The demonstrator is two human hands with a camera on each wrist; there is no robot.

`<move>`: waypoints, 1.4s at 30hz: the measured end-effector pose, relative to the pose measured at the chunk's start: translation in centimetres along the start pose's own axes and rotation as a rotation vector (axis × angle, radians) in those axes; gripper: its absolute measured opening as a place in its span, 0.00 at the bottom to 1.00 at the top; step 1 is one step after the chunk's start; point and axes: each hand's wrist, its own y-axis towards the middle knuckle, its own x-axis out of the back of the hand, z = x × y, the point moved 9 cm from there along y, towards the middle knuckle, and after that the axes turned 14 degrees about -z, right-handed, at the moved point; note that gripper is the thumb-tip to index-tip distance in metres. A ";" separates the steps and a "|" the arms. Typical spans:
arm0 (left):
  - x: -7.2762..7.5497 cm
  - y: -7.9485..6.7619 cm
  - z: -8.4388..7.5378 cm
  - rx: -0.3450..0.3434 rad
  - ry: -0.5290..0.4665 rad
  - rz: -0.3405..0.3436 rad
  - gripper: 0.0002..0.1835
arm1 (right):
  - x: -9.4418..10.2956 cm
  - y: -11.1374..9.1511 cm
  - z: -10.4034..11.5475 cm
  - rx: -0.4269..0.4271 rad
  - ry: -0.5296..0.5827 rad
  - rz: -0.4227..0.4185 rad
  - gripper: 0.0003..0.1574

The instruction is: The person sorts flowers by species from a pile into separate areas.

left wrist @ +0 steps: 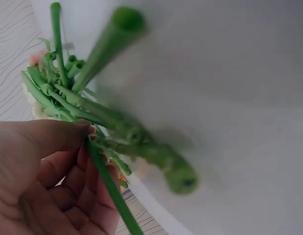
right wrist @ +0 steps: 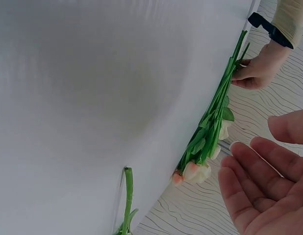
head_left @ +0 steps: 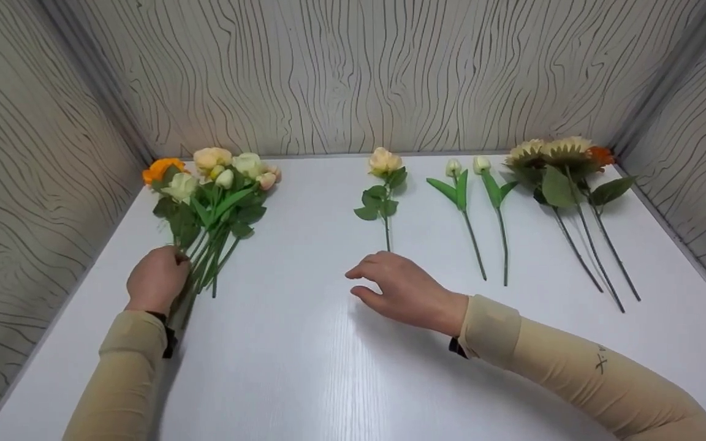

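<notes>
In the head view, we saw a single peach rose (head_left: 388, 206) on the white table (head_left: 304, 245), directly beyond the right hand (head_left: 411, 291). Its long axis ran almost straight away from the person, with the blossom near the back wall (head_left: 341, 73) and the stem toward the knuckles. The right hand was clearly the nearer one; the left hand (head_left: 158, 280) was well apart from this rose, at the bunch of flowers (head_left: 221, 196). Two white tulips (head_left: 462, 191) lay to the right of the rose.

In the left wrist view, we could see that the left thumb and fingers pinched stems of the bunch.

In the right wrist view, the right fingers were softly bent, with the thumb apart, and they held nothing. The cut end of the rose's stem lay on the table, and we noticed a gap between it and the fingers.
</notes>
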 end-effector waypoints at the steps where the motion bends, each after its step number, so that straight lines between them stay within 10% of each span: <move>1: 0.1 0.0 -0.1 0.005 -0.009 0.005 0.12 | 0.1 0.0 -0.1 -0.004 0.002 -0.002 0.14; 9: 2.0 -0.3 -4.7 0.005 -0.217 0.010 0.19 | 1.6 0.2 -2.4 -0.116 0.052 -0.054 0.12; 26: -3.4 -6.4 -27.5 -0.181 -0.871 0.240 0.12 | 6.8 1.4 -6.8 -0.644 0.745 -0.322 0.23; 42: -7.3 -8.8 -31.3 -0.214 -0.891 0.389 0.14 | 7.6 -0.3 -10.0 -0.765 0.746 -0.361 0.20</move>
